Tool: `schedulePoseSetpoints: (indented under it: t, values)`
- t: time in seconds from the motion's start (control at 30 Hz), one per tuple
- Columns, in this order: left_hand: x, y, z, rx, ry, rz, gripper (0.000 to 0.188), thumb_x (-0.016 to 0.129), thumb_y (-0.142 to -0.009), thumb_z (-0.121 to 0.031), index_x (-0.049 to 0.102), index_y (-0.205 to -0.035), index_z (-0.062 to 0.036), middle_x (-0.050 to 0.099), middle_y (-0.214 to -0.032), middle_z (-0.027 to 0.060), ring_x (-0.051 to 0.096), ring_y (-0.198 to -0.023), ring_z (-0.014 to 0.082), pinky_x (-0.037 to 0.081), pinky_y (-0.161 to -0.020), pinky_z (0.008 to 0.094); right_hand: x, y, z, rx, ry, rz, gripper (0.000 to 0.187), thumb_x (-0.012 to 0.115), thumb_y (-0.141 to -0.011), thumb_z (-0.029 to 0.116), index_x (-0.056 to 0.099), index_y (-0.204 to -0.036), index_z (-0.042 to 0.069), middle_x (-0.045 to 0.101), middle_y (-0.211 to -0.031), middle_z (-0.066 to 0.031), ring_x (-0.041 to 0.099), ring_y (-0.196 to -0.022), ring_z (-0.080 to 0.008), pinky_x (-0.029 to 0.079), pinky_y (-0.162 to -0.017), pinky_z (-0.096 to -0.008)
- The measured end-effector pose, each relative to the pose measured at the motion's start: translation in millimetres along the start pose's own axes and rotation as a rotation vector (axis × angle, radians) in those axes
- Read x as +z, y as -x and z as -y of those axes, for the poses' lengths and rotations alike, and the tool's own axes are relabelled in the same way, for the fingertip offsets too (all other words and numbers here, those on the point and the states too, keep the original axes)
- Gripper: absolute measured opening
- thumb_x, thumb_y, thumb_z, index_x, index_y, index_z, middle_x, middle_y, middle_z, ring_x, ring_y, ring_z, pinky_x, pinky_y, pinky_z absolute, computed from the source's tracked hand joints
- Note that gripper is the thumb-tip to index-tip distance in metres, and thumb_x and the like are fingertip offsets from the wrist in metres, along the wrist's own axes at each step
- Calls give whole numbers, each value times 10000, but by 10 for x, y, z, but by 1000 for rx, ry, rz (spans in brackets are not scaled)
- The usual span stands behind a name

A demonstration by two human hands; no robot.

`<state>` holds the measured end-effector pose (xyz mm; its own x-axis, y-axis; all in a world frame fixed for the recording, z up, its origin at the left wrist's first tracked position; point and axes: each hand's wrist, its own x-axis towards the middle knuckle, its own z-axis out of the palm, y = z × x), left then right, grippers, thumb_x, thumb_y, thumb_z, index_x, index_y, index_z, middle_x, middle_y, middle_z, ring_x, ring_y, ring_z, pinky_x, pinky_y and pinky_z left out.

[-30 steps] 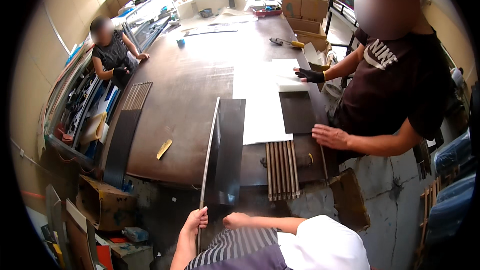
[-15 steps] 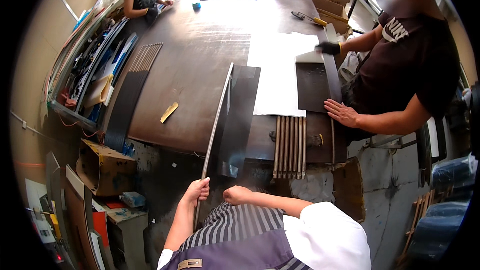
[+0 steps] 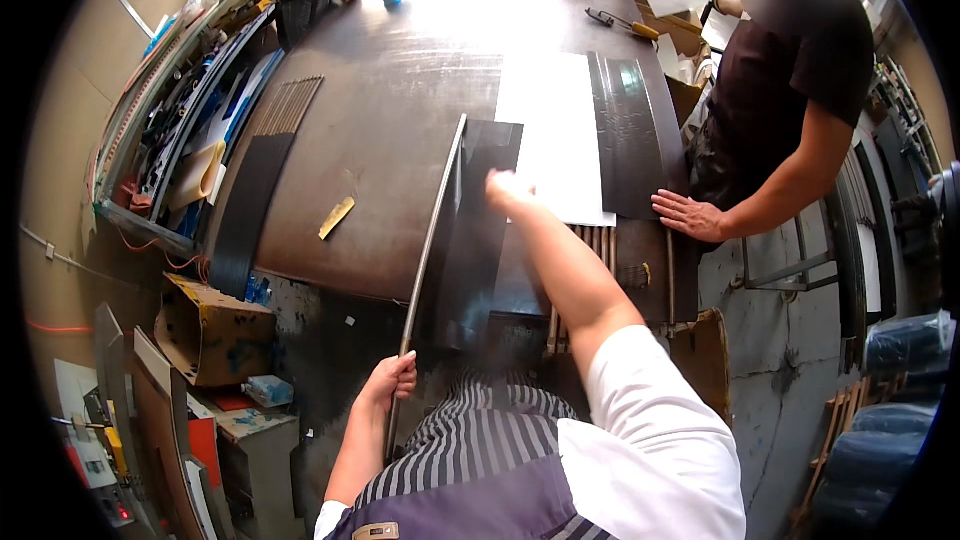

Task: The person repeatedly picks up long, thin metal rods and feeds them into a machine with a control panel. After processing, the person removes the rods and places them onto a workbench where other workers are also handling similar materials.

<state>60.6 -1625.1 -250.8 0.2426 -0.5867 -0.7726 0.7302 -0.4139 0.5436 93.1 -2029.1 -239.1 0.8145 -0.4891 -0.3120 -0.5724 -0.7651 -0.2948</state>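
Observation:
My left hand is wrapped round the lower part of a long thin metal rod. From there the rod slants up over the table edge, along the left side of a long glossy dark strip. The strip's near end hangs past the table edge. My right hand is stretched forward above the strip's right side, by the white sheet. Motion smears its fingers, so whether they hold anything cannot be made out. My right forearm partly covers a bundle of brown rods at the near edge.
The big brown table carries a dark panel at right, a yellow scrap, and a black strip stack at left. A co-worker's hand rests on the right edge. Another person stands far left. A cardboard box sits lower left.
My right hand has moved from near my waist forward over the table. The right co-worker has lifted a white sheet away, baring more of the dark panel. My left hand keeps its hold.

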Motion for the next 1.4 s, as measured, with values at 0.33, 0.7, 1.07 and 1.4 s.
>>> schedulePoseSetpoints:
  t: [0.33,0.7,1.07,1.4]
  values:
    - [-70,44,23,-16,41,-18,318,607,-932,-355,434,-736,-173,310,-563,-82,272,-437,27,192,-379,194,1358,1912,808,-643,-286,739,388,532,-760,65,652,-1129,66,689,-970,-168,663,-885,-325,527,-759,-429]
    - [273,120,-64,78,-47,-152,301,599,-946,-270,404,-742,-164,328,-557,-80,274,-422,21,194,-366,189,1596,2137,686,-603,-317,663,352,637,-771,224,670,-1108,127,673,-1065,-167,632,-1022,-344,496,-858,-440]
    - [330,660,247,204,34,-226,298,629,-930,-238,415,-739,-155,355,-563,-90,301,-424,4,211,-360,180,1152,1819,495,-254,-881,297,352,443,-792,-35,616,-1098,-13,659,-763,-83,623,-625,-149,520,-592,-300]
    - [-333,1917,1227,426,79,-513,210,637,-917,-191,507,-787,-92,433,-564,-56,362,-407,35,269,-365,215,1779,2249,1389,-689,-457,348,265,540,-830,139,663,-1050,54,677,-953,-195,654,-905,-360,520,-809,-436]
